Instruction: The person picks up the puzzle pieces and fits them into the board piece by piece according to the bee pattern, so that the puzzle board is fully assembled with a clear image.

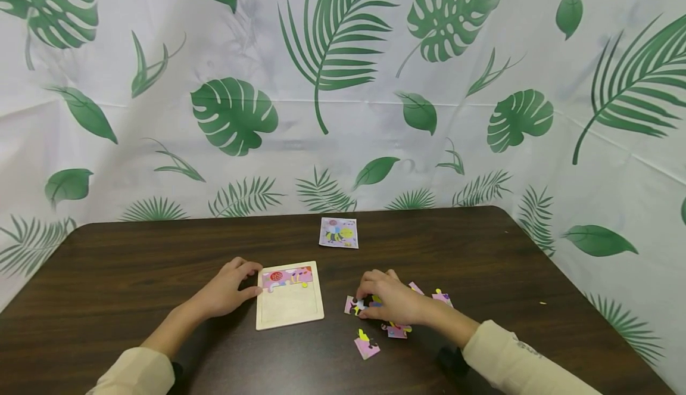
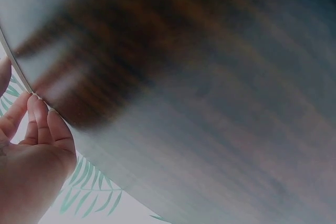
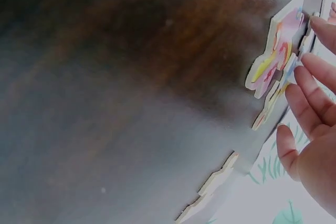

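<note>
A square wooden puzzle board (image 1: 290, 310) lies on the table, with pink assembled pieces along its top. At its left edge is my left hand (image 1: 227, 288), fingertips and thumb touching the rim; the left wrist view shows the same hand (image 2: 42, 140) with gently bent fingers. My right hand (image 1: 393, 299) is over the loose pieces, thumb and fingers pinching a pink, black and yellow puzzle piece (image 1: 356, 307). In the right wrist view, that hand's (image 3: 315, 108) fingertips are down among pieces, which partly hide one another. Another loose puzzle piece (image 1: 367, 347) lies nearer me.
A square picture card (image 1: 339, 233) with a bee lies behind the board. More puzzle pieces (image 1: 397, 330) lie below and beyond the right hand, including one pink piece (image 1: 442, 296) farther right. A leaf-patterned cloth (image 1: 343, 162) hangs behind the dark wooden table (image 1: 161, 252).
</note>
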`<state>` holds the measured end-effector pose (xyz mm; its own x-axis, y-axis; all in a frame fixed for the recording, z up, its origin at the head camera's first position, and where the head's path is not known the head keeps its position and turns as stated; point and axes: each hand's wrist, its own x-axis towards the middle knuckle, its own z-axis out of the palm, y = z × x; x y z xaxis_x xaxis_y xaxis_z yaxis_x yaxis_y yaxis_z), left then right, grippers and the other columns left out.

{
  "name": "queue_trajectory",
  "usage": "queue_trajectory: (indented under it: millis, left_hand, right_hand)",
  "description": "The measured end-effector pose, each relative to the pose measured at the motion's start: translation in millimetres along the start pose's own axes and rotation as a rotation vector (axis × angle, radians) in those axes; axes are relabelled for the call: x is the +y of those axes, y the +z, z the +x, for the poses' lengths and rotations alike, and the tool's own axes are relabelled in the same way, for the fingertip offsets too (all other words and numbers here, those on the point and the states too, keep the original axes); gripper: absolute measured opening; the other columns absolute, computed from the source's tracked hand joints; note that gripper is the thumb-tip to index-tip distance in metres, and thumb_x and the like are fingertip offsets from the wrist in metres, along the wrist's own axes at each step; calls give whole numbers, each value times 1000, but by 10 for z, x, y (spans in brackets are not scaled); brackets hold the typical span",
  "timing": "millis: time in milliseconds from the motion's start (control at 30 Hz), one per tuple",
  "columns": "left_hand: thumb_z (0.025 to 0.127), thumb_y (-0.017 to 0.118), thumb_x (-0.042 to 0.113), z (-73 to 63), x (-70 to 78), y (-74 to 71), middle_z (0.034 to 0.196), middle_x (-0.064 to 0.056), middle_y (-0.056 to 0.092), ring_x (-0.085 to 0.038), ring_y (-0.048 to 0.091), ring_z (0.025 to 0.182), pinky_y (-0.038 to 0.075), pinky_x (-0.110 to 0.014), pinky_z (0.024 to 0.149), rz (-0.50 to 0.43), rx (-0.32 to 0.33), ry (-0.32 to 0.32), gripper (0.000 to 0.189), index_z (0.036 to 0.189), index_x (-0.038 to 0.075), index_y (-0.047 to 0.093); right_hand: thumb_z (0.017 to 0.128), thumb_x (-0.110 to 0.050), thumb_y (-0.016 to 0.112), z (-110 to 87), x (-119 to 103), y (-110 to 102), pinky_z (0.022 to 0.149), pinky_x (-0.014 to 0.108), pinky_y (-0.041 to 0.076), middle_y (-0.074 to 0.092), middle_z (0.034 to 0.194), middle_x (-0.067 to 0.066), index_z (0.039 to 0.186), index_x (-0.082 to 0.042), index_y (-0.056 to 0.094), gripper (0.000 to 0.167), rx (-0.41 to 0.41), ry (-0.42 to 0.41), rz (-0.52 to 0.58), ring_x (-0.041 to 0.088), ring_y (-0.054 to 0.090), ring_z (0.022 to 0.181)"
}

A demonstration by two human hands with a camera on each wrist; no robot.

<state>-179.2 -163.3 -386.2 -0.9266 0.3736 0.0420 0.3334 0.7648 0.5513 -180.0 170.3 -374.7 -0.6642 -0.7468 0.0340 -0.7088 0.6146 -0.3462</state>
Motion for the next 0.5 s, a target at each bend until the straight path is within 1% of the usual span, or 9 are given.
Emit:
queue_trajectory:
  millis: [333, 500]
  left_hand:
    - [84, 66, 15, 4, -10, 9, 103, -12, 50, -31, 48, 98, 41, -49, 84, 0, 6, 1, 36, 114, 0, 55]
    - [84, 66, 15, 2, -10, 13, 103, -13, 50, -31, 49, 98, 41, -49, 83, 0, 8, 11, 36, 114, 0, 55]
  right_hand:
    - [80, -23, 70, 37, 32, -26, 72, 31, 26, 54, 90, -8, 90, -13, 64, 15, -11, 3, 11, 8, 48, 88]
    - [80, -20, 70, 80, 31, -50, 72, 33, 25, 55, 89, -6, 90, -12, 64, 15, -19, 14, 34, 9, 49, 87]
